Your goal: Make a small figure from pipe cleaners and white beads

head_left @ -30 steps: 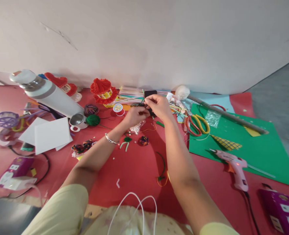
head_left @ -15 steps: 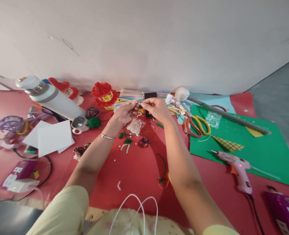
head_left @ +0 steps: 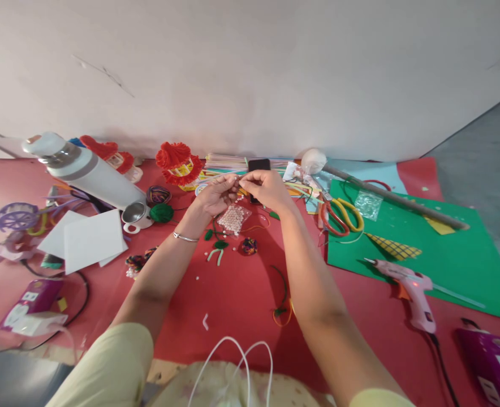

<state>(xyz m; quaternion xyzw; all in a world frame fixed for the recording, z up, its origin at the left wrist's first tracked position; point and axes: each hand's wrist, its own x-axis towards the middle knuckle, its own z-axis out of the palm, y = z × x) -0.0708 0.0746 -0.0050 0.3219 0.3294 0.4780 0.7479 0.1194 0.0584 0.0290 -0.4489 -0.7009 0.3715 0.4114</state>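
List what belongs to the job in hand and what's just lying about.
Apparently in the job:
left hand and right hand, close together; anything pinched is too small to identify
clear plastic packet of round pearly beads, near them

Seemingly lying about:
tall white cylindrical bottle
white cup with metal interior
pink plastic glue gun

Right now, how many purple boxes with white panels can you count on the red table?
2. One purple box lies at lower left; the other purple box, cut off by the picture's edge, is at lower right, beside the pink glue gun. Others may be hidden.
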